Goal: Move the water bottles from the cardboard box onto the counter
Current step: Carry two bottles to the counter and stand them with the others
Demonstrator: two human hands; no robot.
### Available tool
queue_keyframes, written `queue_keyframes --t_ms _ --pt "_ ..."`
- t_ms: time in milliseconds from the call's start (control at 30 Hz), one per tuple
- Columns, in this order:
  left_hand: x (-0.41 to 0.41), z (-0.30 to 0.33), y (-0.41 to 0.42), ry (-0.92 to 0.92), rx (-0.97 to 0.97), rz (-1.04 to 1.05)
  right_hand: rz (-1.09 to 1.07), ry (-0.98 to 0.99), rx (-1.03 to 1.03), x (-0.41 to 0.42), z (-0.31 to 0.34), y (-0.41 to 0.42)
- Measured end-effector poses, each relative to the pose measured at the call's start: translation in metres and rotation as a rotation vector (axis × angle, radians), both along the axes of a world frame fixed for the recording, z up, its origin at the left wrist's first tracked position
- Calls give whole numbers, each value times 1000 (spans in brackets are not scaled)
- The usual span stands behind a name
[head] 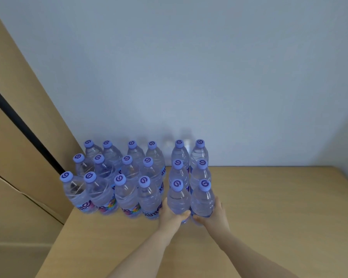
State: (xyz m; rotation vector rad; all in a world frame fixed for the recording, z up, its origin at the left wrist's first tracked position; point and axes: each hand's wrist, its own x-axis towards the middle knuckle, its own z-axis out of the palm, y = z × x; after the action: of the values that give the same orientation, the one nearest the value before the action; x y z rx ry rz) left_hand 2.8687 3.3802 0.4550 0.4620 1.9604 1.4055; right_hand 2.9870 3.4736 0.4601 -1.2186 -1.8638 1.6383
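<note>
Both hands clamp bottles at six o'clock of the worktop (269,197): left hand (172,214) on the left bottle (178,199), right hand (213,214) on the right bottle (202,199). A bump could topple the packed rows (117,177) at nine o'clock. Labels are partly hidden, possibly "sante".

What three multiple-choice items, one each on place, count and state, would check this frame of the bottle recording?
1. Where do the water bottles stand?
A. on the counter
B. on the floor
C. on a shelf

2. How many bottles show?
A. 10
B. 18
C. 25

3. What are the hands doing?
A. hanging idle
B. each gripping a front bottle
C. twisting a cap

Answers: 1 A, they stand on the wooden top by the wall. 2 B, six columns of three. 3 B, the left hand and right hand each wrap a bottle's base.
</note>
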Motion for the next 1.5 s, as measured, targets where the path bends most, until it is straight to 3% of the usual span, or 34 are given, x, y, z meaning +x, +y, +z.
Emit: queue_keyframes --t_ms 233,400,600,800,1167,1500 --pt "0 -3 -1 -9 -9 8 -23 -15 33 -4 -7 -2" --pt "13 -31 -29 -18 -200 163 -33 -86 41 -3 -11 -3" --pt "17 -31 -39 90 -241 68 -70 -265 -88 3 -23 -13" --pt "25 -28 -59 161 -276 44 171 -489 0 2 -26 -46" --pt "32 -18 -169 114 -349 396 743 -467 224 -48 -7 -130" --pt "-10 10 -307 135 -369 551 964 -471 348 -124 16 -245"
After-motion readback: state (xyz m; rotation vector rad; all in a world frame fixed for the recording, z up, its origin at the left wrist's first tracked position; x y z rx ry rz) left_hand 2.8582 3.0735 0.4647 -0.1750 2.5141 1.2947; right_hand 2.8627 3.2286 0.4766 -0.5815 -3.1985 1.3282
